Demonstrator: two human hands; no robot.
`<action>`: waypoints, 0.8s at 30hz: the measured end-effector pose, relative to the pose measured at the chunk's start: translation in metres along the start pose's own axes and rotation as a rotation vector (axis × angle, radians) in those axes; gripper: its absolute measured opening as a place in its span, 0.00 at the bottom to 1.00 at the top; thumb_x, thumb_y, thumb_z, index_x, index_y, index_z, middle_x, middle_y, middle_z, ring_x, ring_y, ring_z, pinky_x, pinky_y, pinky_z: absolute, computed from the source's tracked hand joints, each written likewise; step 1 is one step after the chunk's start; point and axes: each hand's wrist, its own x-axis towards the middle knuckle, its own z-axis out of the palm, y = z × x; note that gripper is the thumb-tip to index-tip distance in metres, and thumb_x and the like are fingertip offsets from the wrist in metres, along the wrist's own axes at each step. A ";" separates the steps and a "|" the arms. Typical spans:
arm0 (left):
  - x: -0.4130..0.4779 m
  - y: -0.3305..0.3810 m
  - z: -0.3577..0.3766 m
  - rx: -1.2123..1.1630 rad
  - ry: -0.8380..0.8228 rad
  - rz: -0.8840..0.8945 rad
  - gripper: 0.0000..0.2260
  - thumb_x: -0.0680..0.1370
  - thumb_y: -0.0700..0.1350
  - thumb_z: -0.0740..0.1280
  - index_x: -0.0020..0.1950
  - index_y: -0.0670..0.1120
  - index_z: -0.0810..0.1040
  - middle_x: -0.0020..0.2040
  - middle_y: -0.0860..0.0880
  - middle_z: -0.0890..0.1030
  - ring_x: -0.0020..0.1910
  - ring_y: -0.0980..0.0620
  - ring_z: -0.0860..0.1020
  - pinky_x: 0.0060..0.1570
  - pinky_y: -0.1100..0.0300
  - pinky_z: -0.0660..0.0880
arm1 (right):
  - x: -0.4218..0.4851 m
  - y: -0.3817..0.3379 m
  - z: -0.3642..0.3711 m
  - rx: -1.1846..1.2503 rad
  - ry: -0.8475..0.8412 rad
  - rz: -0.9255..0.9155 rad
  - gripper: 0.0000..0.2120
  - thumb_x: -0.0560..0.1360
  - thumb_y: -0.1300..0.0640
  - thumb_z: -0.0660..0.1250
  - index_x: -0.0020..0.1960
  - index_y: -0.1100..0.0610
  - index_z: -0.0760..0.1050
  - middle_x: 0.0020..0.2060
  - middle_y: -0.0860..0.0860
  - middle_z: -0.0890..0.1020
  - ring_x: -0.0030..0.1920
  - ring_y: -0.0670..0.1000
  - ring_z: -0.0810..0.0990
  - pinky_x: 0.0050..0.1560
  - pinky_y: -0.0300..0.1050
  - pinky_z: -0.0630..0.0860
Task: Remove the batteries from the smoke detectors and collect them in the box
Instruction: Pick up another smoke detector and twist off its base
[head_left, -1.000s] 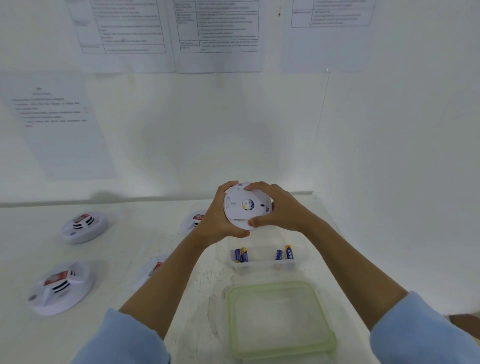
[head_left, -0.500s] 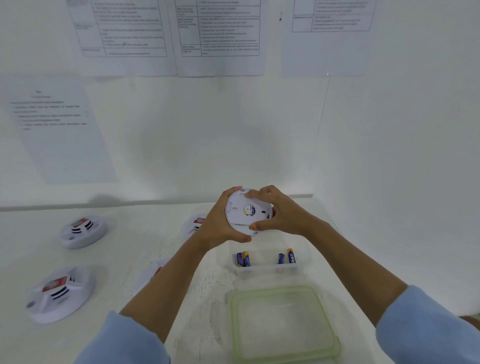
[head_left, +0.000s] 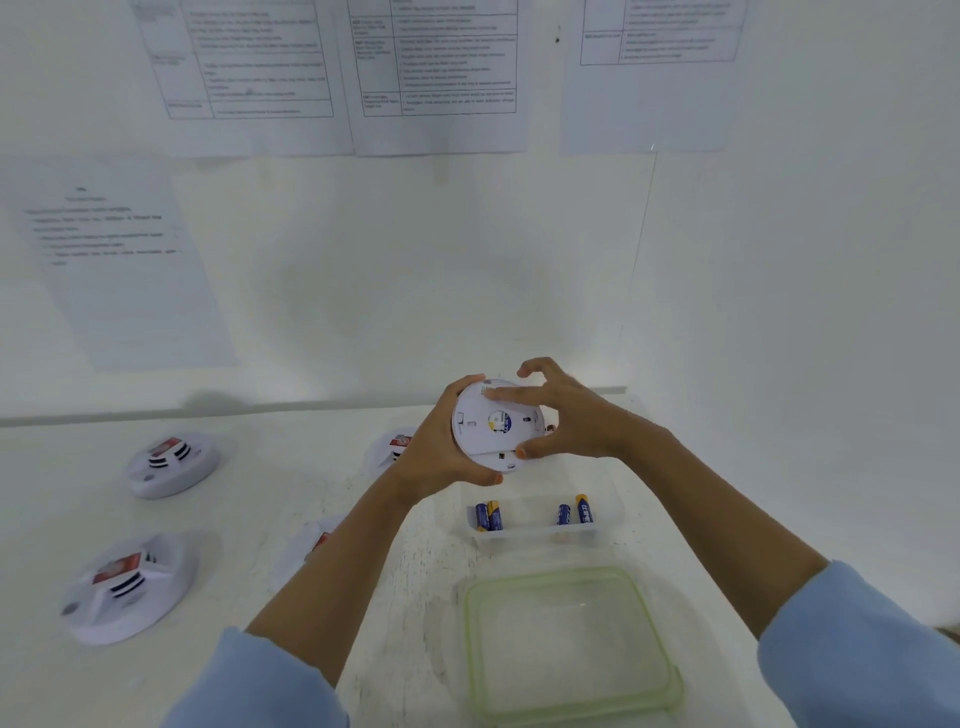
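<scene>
A round white smoke detector (head_left: 496, 423) is held up over the table with its flat back facing me. My left hand (head_left: 441, 457) grips its left edge and underside. My right hand (head_left: 576, 421) pinches it from the right: the thumb is on the lower edge, the index finger lies across the upper back, and the other fingers are lifted off. Below it stands a clear plastic box (head_left: 608, 532) holding two pairs of blue and gold batteries (head_left: 488, 515), the second pair of batteries (head_left: 574, 512) lying to the right.
A green-rimmed lid (head_left: 470, 623) lies in front of the box. Two detectors (head_left: 171, 465) (head_left: 127, 587) sit at the left; two more detectors (head_left: 392, 449) (head_left: 311, 545) are partly hidden by my left arm. White walls close in behind and to the right.
My right hand has loosened from a full grip: its outer fingers have lifted off the detector, leaving the thumb and index finger on it. The detector's back has turned slightly.
</scene>
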 end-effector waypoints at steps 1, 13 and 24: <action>0.002 0.000 -0.001 0.015 0.007 0.008 0.44 0.58 0.34 0.76 0.70 0.43 0.61 0.64 0.46 0.71 0.59 0.58 0.73 0.49 0.64 0.77 | -0.002 -0.002 0.000 -0.070 0.065 -0.020 0.33 0.67 0.50 0.74 0.69 0.43 0.65 0.64 0.49 0.61 0.62 0.50 0.64 0.62 0.44 0.66; 0.004 -0.004 -0.001 0.115 0.016 0.044 0.45 0.57 0.38 0.76 0.70 0.42 0.59 0.65 0.45 0.69 0.61 0.53 0.71 0.54 0.69 0.74 | 0.008 -0.029 -0.006 -0.447 0.032 -0.138 0.31 0.64 0.48 0.74 0.63 0.58 0.70 0.51 0.53 0.74 0.49 0.51 0.71 0.46 0.39 0.67; 0.003 -0.006 -0.003 0.086 -0.022 0.017 0.45 0.56 0.36 0.76 0.69 0.46 0.59 0.63 0.50 0.69 0.59 0.57 0.72 0.49 0.71 0.74 | 0.010 -0.028 -0.002 -0.535 0.010 -0.201 0.34 0.62 0.45 0.74 0.59 0.64 0.71 0.49 0.56 0.74 0.46 0.53 0.72 0.44 0.38 0.67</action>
